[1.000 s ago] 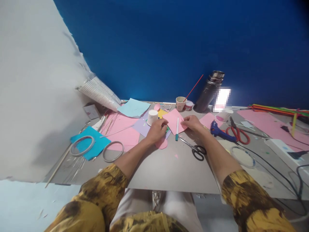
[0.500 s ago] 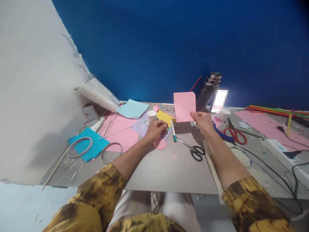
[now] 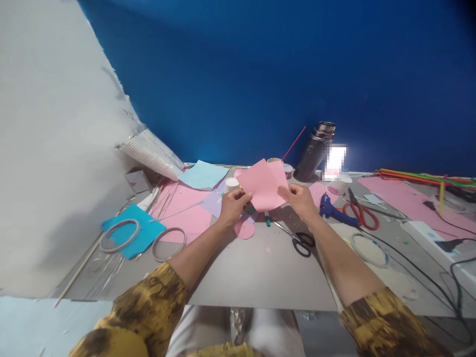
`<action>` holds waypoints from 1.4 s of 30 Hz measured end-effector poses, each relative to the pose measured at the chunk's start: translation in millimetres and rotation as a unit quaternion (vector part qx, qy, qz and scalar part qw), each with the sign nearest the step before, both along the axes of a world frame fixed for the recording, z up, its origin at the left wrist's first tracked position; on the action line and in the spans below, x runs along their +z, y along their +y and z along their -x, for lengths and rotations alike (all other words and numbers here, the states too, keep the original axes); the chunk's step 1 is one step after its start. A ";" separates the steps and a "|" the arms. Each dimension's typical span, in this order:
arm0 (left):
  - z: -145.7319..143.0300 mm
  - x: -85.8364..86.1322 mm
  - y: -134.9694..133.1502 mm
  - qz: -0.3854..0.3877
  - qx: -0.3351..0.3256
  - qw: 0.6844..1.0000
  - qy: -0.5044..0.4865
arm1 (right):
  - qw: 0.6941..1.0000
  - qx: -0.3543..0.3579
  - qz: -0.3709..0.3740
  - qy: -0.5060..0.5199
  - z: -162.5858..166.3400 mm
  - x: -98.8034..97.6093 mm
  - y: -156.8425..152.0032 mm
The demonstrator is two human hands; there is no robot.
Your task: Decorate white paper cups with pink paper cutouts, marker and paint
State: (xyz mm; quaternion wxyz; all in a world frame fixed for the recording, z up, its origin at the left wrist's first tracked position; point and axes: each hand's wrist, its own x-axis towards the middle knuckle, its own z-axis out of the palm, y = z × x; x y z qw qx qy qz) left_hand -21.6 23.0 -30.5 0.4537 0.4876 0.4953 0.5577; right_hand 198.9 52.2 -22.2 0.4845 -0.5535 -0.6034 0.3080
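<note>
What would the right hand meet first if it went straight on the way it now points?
The pink paper sheet that the right hand pinches; beyond it, probably the left hand on the sheet's other edge, though depth is unclear.

A sheet of paper [image 3: 264, 184] is held above the table [image 3: 253, 267], pinched between the left hand [image 3: 231, 206] and the right hand [image 3: 300, 201]. A marker [image 3: 267, 218] is found on the table under the sheet's near edge. A pair of scissors [image 3: 297, 239] is laid just near and right of it. Further right a glue gun [image 3: 334, 210] is placed, then a second pair of scissors [image 3: 360, 213]. A flask [image 3: 315, 151] is stood far behind these, by the wall. A paper cup [image 3: 231, 184] is set just left of the sheet. Two rings [image 3: 169, 244] are laid side by side at the left, with a sleeve of cups [image 3: 150, 151] lying beyond them. Straws [image 3: 420, 176] are spread at the far right.
</note>
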 end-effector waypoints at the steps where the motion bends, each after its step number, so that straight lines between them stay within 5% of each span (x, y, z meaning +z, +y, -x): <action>1: 0.4 1.9 -0.7 -0.014 0.007 1.000 0.007 | 0.999 0.003 0.019 0.036 -1.1 -2.1 1.7; 8: -0.1 5.0 -2.5 -0.092 -0.057 0.992 0.059 | 0.989 -0.018 0.074 0.123 -15.4 -8.9 15.9; 14: 3.8 4.9 -4.9 -0.151 -0.156 0.972 0.083 | 0.988 0.068 0.115 0.074 -17.9 -9.8 12.4; 17: 10.5 9.8 -4.1 -0.107 -0.262 0.956 0.070 | 0.992 0.051 0.081 0.088 -19.0 -7.0 11.0; 23: 11.5 11.4 1.3 0.033 -0.118 0.987 -0.101 | 0.989 -0.008 -0.004 0.149 -19.5 6.6 7.0; 29: 1.9 3.1 -5.3 0.204 -0.220 0.951 -0.078 | 0.984 -0.024 -0.029 0.172 -12.7 7.2 7.1; 33: 4.5 4.9 -6.0 0.216 -0.217 0.948 -0.089 | 0.998 0.028 0.055 -0.002 -24.4 29.6 5.1; 35: 7.9 7.7 -4.2 0.233 -0.193 0.949 -0.092 | 0.976 0.066 0.094 -0.183 -36.0 46.3 -4.1; 38: 11.4 11.6 -2.0 0.239 -0.177 0.950 -0.097 | 0.886 0.113 0.130 -0.431 -50.7 59.5 -31.0; 42: 10.7 14.6 -3.3 0.199 -0.164 0.962 -0.088 | 0.794 0.180 0.214 -0.540 -52.2 41.6 -71.7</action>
